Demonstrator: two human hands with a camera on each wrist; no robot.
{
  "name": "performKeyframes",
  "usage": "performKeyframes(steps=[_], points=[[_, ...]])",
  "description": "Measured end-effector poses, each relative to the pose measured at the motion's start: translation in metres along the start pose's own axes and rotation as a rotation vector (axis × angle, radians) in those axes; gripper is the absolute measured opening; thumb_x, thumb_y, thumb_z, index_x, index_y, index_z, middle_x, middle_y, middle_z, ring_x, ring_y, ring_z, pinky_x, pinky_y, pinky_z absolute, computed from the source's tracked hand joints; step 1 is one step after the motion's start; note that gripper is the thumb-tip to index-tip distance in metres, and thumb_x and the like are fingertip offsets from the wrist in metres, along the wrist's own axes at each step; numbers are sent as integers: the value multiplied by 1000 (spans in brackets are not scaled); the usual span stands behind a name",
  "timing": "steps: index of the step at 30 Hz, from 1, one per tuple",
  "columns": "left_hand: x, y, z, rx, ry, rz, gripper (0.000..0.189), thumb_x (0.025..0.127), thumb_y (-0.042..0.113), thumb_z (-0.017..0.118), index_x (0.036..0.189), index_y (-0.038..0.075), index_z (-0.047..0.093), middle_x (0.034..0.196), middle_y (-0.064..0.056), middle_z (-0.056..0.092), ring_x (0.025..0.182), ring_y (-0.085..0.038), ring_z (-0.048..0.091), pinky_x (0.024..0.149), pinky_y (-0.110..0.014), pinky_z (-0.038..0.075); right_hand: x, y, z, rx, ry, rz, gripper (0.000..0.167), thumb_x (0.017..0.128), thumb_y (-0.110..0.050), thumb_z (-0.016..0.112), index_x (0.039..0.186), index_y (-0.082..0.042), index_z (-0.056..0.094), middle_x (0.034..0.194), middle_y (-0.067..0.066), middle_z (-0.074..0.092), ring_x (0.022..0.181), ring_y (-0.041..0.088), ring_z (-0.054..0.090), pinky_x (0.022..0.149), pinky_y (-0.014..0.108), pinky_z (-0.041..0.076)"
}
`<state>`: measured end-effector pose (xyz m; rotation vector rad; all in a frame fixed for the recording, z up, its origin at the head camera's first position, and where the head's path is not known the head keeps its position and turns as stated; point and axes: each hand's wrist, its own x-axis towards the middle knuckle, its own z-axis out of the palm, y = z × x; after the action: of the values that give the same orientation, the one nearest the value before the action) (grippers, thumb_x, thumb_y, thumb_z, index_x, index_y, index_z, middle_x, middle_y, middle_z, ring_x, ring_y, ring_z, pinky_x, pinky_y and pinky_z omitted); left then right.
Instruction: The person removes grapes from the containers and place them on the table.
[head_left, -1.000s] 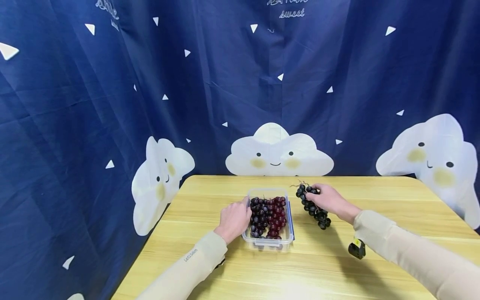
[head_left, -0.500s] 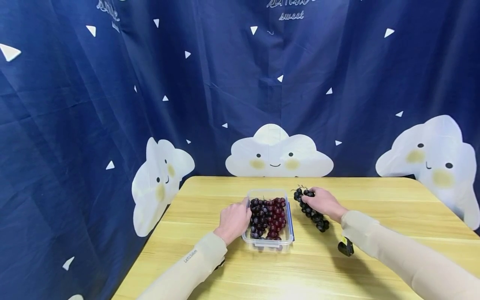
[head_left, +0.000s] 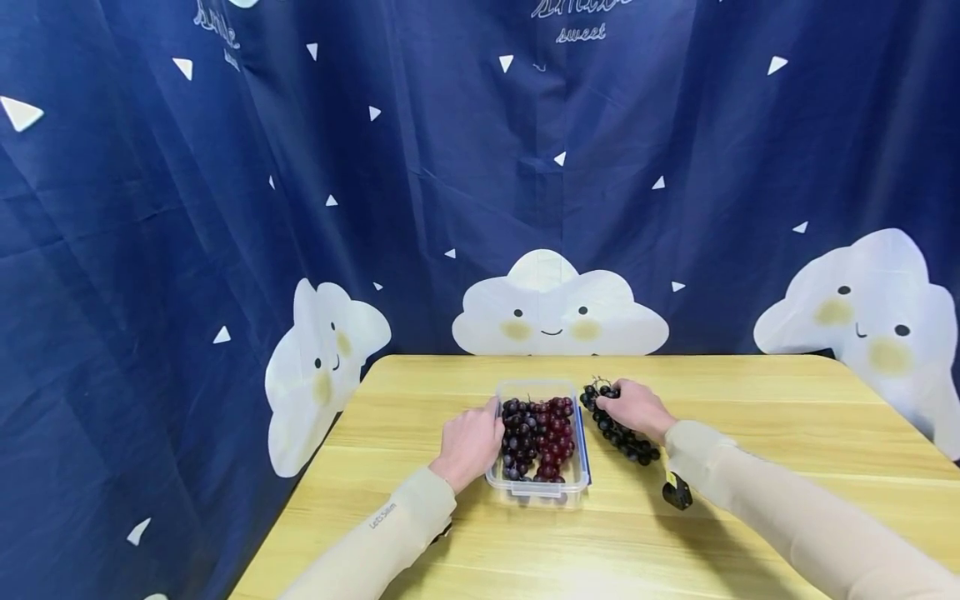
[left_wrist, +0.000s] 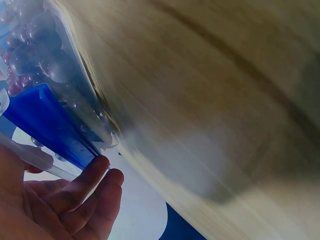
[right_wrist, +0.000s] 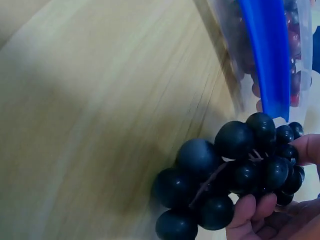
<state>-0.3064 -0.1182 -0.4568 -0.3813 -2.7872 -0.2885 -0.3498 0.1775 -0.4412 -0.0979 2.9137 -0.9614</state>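
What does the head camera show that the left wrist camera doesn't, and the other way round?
Head view only: the right hand holding a bunch of black grapes, and smiling cloud faces on the blue curtain.

Left wrist view only: the blue flap on the left side of the clear container, and fingertips of the left hand.

Both: left hand, container, grapes inside it, table, curtain.

Via head cam I've got a pale-yellow wood-grain table (head_left: 390,425) w/ rounded far corners, a bright glare patch at the near side & a long shadow on the R. Directly on it, nr the far edge & L of mid: a clear rect. plastic container (head_left: 536,489) w/ blue side flaps (right_wrist: 270,55), standing flat. Just R of that, a slanting bunch of round black grapes (head_left: 632,448); can't tell if its lower end touches the wood.
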Motion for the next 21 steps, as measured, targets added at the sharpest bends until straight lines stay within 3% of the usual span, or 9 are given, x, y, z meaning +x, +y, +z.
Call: performKeyframes(steps=[9, 11, 14, 17, 21], points=[[0, 0, 1, -13, -11, -16, 46, 102, 27, 51, 145, 11, 54, 64, 0, 55, 54, -15, 51, 44, -30, 37, 1, 12, -2, 15, -40, -4, 67, 99, -40, 57, 141, 11, 45, 142, 35, 49, 126, 51, 52, 103, 61, 43], [0, 0, 0, -16, -12, -18, 46, 102, 27, 51, 145, 10, 54, 63, 0, 55, 54, -15, 51, 44, -31, 37, -1, 13, -3, 21, -50, -2, 70, 101, -42, 55, 143, 11, 42, 144, 35, 47, 121, 47, 56, 102, 59, 45], [0, 1, 0, -18, -14, -23, 46, 103, 28, 51, 145, 10, 54, 63, 0, 55, 54, -16, 51, 44, -31, 38, -5, 13, -4, 41, -70, 9, 74, 101, -45, 54, 146, 11, 38, 145, 36, 45, 100, 38, 65, 91, 52, 52], [0, 1, 0, -24, -9, -23, 46, 102, 28, 52, 145, 10, 55, 63, -1, 55, 54, -16, 51, 43, -31, 37, -10, 12, -7, 32, -89, 16, 79, 101, -46, 53, 148, 13, 33, 147, 37, 41, 93, 33, 64, 88, 50, 52], [0, 1, 0, -23, -5, -22, 45, 102, 28, 52, 144, 11, 55, 64, -1, 56, 55, -16, 52, 44, -31, 38, -17, 10, -10, 12, -117, 17, 89, 100, -49, 55, 151, 16, 22, 152, 40, 31, 121, 46, 54, 106, 60, 40]])
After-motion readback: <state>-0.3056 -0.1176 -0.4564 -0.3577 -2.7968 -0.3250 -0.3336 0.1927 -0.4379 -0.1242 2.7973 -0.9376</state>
